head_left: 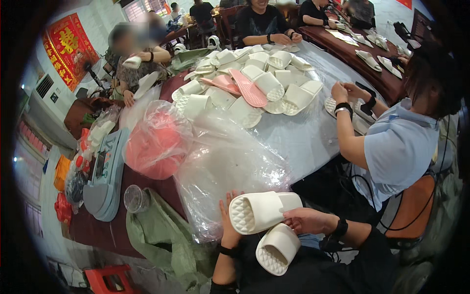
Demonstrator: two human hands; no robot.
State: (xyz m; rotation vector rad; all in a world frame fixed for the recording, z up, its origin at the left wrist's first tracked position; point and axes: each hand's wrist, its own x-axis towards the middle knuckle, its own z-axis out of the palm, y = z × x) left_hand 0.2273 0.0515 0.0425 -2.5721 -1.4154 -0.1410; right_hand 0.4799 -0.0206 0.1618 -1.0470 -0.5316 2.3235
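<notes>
A cream open-toe slipper (262, 211) with a quilted footbed is raised in front of me. My right hand (311, 220) is closed on its edge at the right end. Beside the slipper's left end is my left hand (230, 213), fingers stretched out and spread, partly hidden behind it. Just below, a second cream slipper (278, 249) hangs tilted over my lap, close under my right fingers; what supports it I cannot tell. Clear plastic sheeting (230, 166) covers the table edge beyond my hands.
Cream slippers (289, 95) and a few pink slippers (248, 88) are heaped on the table. Left of the sheeting are a pink bundle in clear plastic (159, 142), a grey scale (105, 176), a clear cup (136, 198) and green sacking (159, 235). A co-worker (391, 137) sits close on the right.
</notes>
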